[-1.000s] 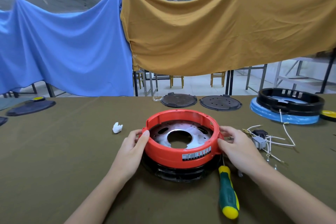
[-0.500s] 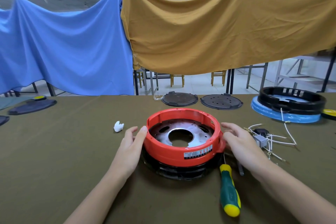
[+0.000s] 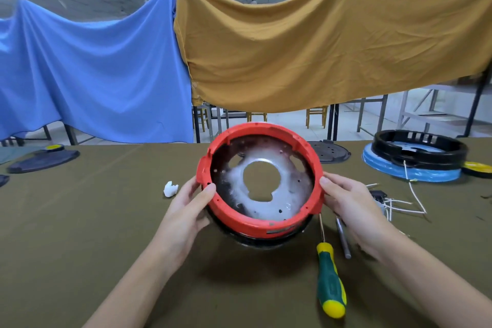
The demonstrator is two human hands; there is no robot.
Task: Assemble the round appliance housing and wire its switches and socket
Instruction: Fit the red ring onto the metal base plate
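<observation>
Hands gripped the red housing [image 3: 262,224] by opposite rims, left [image 3: 187,214] and right [image 3: 351,210], tilting it off the counter [image 3: 80,221]; it looked stiff and light.

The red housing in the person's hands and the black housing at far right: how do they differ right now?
The red housing is lifted and tilted, its opening toward the camera, with the left hand and right hand holding its sides; the black housing lies flat, untouched, on a blue disc. The red one sits on a black base ring. Both are round open rings with a metal plate inside.
</observation>
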